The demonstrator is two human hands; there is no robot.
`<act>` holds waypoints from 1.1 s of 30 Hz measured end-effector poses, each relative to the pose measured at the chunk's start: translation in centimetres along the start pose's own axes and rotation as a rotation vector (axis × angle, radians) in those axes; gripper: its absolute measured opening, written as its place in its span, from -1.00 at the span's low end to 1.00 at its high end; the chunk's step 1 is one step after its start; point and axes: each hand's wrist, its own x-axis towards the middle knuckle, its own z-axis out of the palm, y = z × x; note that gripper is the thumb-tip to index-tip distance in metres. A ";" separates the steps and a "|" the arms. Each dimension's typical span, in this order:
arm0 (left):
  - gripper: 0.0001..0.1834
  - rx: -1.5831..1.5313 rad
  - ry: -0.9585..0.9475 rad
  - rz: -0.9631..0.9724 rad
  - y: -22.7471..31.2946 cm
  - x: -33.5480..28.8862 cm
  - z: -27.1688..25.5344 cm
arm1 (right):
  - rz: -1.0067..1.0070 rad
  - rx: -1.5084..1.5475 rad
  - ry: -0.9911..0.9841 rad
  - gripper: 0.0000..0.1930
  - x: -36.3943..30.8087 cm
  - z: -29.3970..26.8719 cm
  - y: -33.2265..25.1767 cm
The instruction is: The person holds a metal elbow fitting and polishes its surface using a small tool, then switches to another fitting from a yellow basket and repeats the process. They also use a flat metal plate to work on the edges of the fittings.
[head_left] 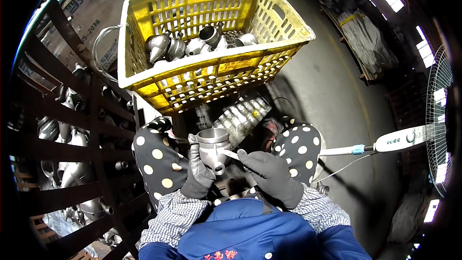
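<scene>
In front of my lap, my left hand point(198, 171), in a grey glove, is closed round the side of a grey metal casting point(213, 147). The casting is a rounded hollow body with a wide round mouth facing up and a small round spout low at the front. My right hand point(273, 176), also gloved, grips a thin flat pale strip-like tool point(230, 154). The tool's tip meets the casting's side, just above the spout. Most of the tool is hidden in the glove, so its exact kind does not show.
A yellow plastic crate point(216, 65) ahead holds several similar castings point(161, 46). Below it lies a silvery ridged block point(243, 118). A dark slatted metal rack point(94, 135) with more castings stands close on my left. A standing fan point(399, 139) is at the right.
</scene>
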 end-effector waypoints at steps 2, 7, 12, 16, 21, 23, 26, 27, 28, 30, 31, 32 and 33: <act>-0.30 -0.025 -0.017 -0.031 0.1 0.1 -0.5 | -0.027 -0.065 -0.042 -0.53 -0.1 -0.2 0.3; -0.31 0.102 -0.014 0.021 0.0 -0.2 -0.9 | -0.040 0.009 -0.266 -0.57 0.8 -2.0 0.9; -0.28 0.078 -0.008 -0.051 0.0 -0.3 -0.2 | 0.136 0.351 -0.507 -0.67 2.4 -4.5 1.8; -0.27 0.032 0.021 -0.084 -0.4 0.0 0.4 | 0.320 0.520 -0.596 -0.72 3.6 -4.4 3.0; -0.35 -0.036 -0.024 -0.123 0.0 -0.5 0.8 | 0.445 0.613 -0.612 -0.70 3.1 -3.7 3.5; -0.34 -0.086 -0.014 -0.149 0.3 -0.1 0.5 | 0.317 0.566 -0.466 -0.68 1.9 -3.7 3.3; -0.28 -0.001 0.013 -0.124 0.6 0.1 -0.3 | 0.257 0.423 -0.334 -0.66 1.0 -4.4 2.4; -0.28 -0.005 0.026 -0.121 0.6 0.1 -0.2 | 0.258 0.365 -0.306 -0.65 0.8 -4.6 2.2; -0.27 -0.009 0.040 -0.117 0.5 0.0 0.0 | 0.172 0.333 -0.228 -0.63 0.4 -4.0 2.4; -0.28 -0.035 0.052 -0.127 0.4 0.1 0.4 | 0.170 0.302 -0.190 -0.61 0.2 -3.5 1.9; -0.28 -0.044 0.048 -0.136 0.3 0.1 0.5 | 0.168 0.287 -0.171 -0.60 0.2 -3.3 1.7; -0.29 -0.053 0.045 -0.143 0.2 0.1 0.5 | 0.145 0.254 -0.161 -0.59 0.3 -3.1 1.5; -0.29 -0.049 0.036 -0.149 0.2 0.1 0.5 | 0.121 0.220 -0.151 -0.58 0.3 -2.9 1.4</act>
